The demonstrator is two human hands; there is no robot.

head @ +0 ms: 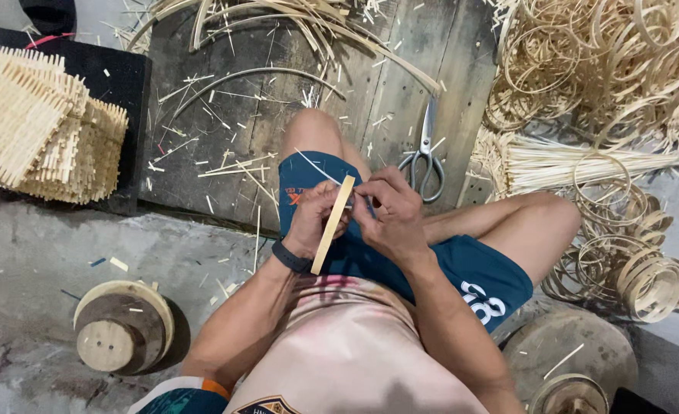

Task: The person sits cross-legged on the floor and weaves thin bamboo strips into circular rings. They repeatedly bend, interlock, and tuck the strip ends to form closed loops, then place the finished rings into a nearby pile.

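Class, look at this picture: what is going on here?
A person sits on the floor working a flat bamboo strip. The left hand grips the strip, which stands tilted over the lap, and the right hand pinches at it near its upper half. Scissors lie on the boards just ahead. Bamboo rings are piled at one side, stacked woven pieces at the other.

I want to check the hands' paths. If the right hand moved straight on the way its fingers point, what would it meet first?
Probably the bamboo strip, which the right hand points leftward at; the left hand lies just behind it. Depth is unclear.
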